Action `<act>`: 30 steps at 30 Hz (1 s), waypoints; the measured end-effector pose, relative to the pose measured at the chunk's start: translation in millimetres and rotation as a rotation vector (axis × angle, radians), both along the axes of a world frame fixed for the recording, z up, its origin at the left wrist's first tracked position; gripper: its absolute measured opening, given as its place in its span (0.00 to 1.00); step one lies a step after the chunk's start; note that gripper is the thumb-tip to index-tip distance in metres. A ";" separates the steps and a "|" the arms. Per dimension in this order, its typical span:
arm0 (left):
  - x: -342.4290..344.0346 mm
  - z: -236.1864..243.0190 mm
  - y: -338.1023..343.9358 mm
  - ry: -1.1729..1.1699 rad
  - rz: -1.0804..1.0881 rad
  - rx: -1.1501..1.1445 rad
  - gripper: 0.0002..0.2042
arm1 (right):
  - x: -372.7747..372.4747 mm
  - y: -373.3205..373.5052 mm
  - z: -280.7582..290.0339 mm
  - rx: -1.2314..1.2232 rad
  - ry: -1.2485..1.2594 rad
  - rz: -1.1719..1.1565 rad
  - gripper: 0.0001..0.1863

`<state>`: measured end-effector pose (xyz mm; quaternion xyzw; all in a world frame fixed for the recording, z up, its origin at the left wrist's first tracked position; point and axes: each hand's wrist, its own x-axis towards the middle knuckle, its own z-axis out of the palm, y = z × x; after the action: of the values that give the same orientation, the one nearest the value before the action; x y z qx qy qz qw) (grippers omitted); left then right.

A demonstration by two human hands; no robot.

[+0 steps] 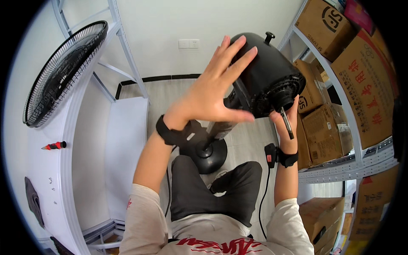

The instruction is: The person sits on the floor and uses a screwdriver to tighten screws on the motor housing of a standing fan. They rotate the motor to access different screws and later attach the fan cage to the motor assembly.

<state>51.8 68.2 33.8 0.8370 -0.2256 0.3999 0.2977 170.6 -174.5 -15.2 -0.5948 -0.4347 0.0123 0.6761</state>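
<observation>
A black fan motor housing [265, 70], bare of its blades and grille, sits tilted atop a pole stand with a round black base [204, 157]. Its metal shaft [287, 123] points toward me and down, and a small knob [269, 37] rises from its top. My left hand [212, 87] is open with fingers spread along the housing's left side; whether the fingertips press on it I cannot tell. From the lower right, my right hand [284, 123] holds the housing, thumb near the shaft. The housing hides most of that hand's fingers.
On the white shelf [63, 187] at left lie a round black fan grille [66, 76], a red and black screwdriver [54, 145], several small metal parts [51, 182] and a dark cloth-like item [34, 202]. Cardboard boxes [325, 131] fill the right rack. Cables hang from both wrist straps.
</observation>
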 end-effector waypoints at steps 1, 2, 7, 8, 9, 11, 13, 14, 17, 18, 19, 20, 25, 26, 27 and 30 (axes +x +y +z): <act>0.8 -1.9 3.4 0.025 -0.023 -0.005 0.56 | -0.3 1.2 2.0 -0.023 -0.004 -0.024 0.55; 1.4 -3.6 3.7 0.028 -0.024 -0.010 0.56 | -1.1 1.3 4.0 -0.048 -0.008 -0.048 0.55; 0.0 -3.6 -0.2 0.012 0.034 -0.021 0.54 | -20.0 7.6 19.5 -0.093 -0.015 -0.033 0.52; -0.1 -2.9 -0.4 0.012 0.057 -0.013 0.53 | -21.0 7.2 19.9 -0.106 0.005 -0.026 0.52; 0.7 -2.9 -1.4 -0.022 0.088 0.010 0.53 | -20.3 6.5 18.7 -0.066 0.002 0.004 0.49; -3.0 -1.9 -4.5 -0.001 0.080 -0.017 0.52 | -18.5 5.6 15.8 0.015 -0.003 0.064 0.45; -6.2 -8.9 -7.7 -0.030 0.084 -0.060 0.54 | -19.3 8.5 15.6 0.010 0.007 0.022 0.44; -6.7 -18.3 -10.7 -0.068 0.087 -0.088 0.55 | -20.0 8.7 15.6 0.007 0.013 0.000 0.43; -7.4 -42.8 -27.3 -0.130 0.085 -0.221 0.59 | -25.1 6.6 17.0 -0.047 0.091 -0.045 0.43; -5.1 -47.7 -34.2 -0.145 0.077 -0.275 0.60 | -23.8 5.1 16.6 -0.038 0.090 -0.023 0.44; -1.1 -49.9 -35.7 -0.158 0.078 -0.275 0.65 | -23.0 4.4 15.6 -0.028 0.090 -0.001 0.46; 1.8 -51.5 -35.2 -0.164 0.094 -0.243 0.66 | -16.4 4.3 11.1 0.008 0.060 0.057 0.47; 10.1 -36.5 -27.0 -0.207 0.166 -0.046 0.75 | -3.9 5.3 16.0 -0.011 -0.079 0.170 0.52; 12.9 -35.6 -25.3 -0.202 0.134 -0.055 0.73 | -6.5 10.6 15.1 0.012 -0.045 0.148 0.52; 15.2 -34.3 -23.5 -0.199 0.103 -0.064 0.71 | -7.8 14.0 15.3 0.035 -0.013 0.126 0.52; 22.0 -34.5 -24.4 -0.204 0.036 -0.108 0.66 | 4.8 10.2 11.4 -0.091 0.034 0.101 0.58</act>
<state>73.8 43.9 -0.7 0.7785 -0.2176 0.5001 0.3106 175.4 -164.3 -3.7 -0.6019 -0.4517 0.0763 0.6541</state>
